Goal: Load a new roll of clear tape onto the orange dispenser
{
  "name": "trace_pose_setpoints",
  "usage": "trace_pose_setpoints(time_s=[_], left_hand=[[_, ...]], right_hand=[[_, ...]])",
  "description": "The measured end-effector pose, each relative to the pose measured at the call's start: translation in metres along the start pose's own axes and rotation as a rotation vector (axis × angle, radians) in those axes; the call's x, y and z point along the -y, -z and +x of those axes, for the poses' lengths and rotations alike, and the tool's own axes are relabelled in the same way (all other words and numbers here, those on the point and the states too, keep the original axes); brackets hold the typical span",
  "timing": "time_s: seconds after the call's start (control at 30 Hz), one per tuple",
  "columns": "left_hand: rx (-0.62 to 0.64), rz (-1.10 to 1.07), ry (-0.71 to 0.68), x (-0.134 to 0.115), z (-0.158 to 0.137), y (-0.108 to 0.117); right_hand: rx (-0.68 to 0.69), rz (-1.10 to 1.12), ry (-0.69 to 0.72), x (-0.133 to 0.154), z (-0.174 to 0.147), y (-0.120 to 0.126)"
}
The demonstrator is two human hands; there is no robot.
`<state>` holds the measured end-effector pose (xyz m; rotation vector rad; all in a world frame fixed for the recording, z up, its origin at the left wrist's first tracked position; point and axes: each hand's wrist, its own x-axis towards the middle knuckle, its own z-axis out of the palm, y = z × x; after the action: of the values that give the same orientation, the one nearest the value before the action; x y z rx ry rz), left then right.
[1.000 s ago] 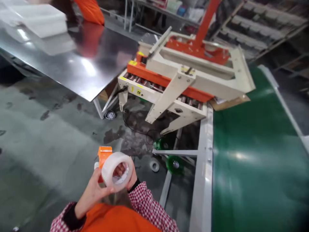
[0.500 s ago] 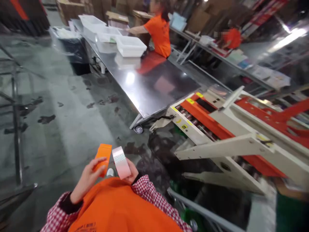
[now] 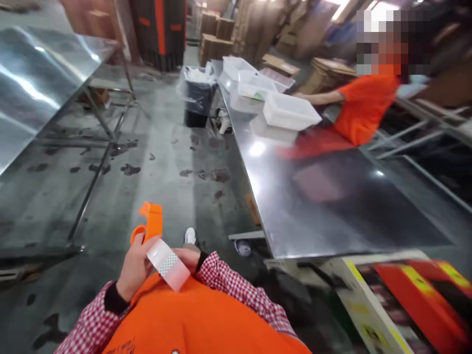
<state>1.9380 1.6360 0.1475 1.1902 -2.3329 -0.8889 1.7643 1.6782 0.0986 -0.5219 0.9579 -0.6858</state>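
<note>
- Left hand [image 3: 135, 268] wraps its fingers around the orange tape dispenser [image 3: 149, 227], held close in front of my chest above the grey floor [image 3: 158, 162].
- Right hand [image 3: 189, 256] pinches the far side of the clear tape roll [image 3: 167, 264], fingers pressed against its rim; the roll sits between both my hands, touching the dispenser's lower end.
- By my reading, the step in hand is fitting the roll to the dispenser; the next move calls for lining up the roll's core with the dispenser's hub, which I cannot see from here.
- The dispenser stands roughly upright, long axis running up and away from me, head pointing away from my chest.
- The roll shows edge-on, its band slanting from upper left to lower right.
- A steel worktop [image 3: 332, 206] stretches to my right, white bins [image 3: 289, 110] at its far end, where a co-worker in orange [image 3: 363, 105] reaches toward them.
</note>
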Motion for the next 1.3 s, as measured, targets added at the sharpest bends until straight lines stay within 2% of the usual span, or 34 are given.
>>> trace_pose_setpoints(time_s=[0.07, 0.13, 0.2, 0.3, 0.4, 0.5, 0.57, 0.63, 0.77, 0.9, 1.07, 1.17, 1.3], left_hand=[[-0.074, 0.190, 0.032, -0.002, 0.033, 0.005], [-0.171, 0.474, 0.096, -0.007, 0.062, 0.011], [-0.234, 0.709, 0.164, -0.017, 0.086, 0.018], [-0.254, 0.885, 0.235, -0.035, 0.115, 0.023], [-0.255, 0.931, 0.264, -0.047, 0.142, 0.024], [-0.274, 0.966, 0.294, -0.048, 0.176, 0.024], [-0.274, 0.992, 0.301, -0.042, 0.202, 0.025], [-0.252, 0.990, 0.306, -0.031, 0.233, 0.029], [-0.246, 0.961, 0.265, 0.004, 0.305, 0.046], [-0.309, 0.954, 0.149, 0.042, 0.389, 0.074], [-0.217, 0.944, 0.064, 0.076, 0.484, 0.108], [-0.164, 0.954, -0.031, 0.090, 0.533, 0.118], [-0.131, 0.985, -0.097, 0.105, 0.597, 0.124]], right_hand=[[-0.080, -0.036, 0.091, 0.042, 0.012, 0.030], [-0.122, -0.061, 0.189, 0.090, 0.014, 0.059], [0.031, -0.142, 0.183, 0.138, 0.010, 0.084], [0.312, -0.316, 0.091, 0.197, 0.013, 0.105], [0.409, -0.387, 0.013, 0.236, 0.035, 0.116], [0.456, -0.433, -0.057, 0.263, 0.066, 0.129], [0.395, -0.502, -0.037, 0.282, 0.084, 0.140], [0.272, -0.583, 0.022, 0.303, 0.101, 0.150], [0.069, -0.614, 0.055, 0.355, 0.142, 0.165], [-0.005, -0.548, 0.027, 0.413, 0.195, 0.181], [-0.123, -0.551, 0.054, 0.469, 0.244, 0.205], [-0.190, -0.544, 0.050, 0.492, 0.265, 0.220], [-0.216, -0.595, 0.087, 0.526, 0.297, 0.247]])
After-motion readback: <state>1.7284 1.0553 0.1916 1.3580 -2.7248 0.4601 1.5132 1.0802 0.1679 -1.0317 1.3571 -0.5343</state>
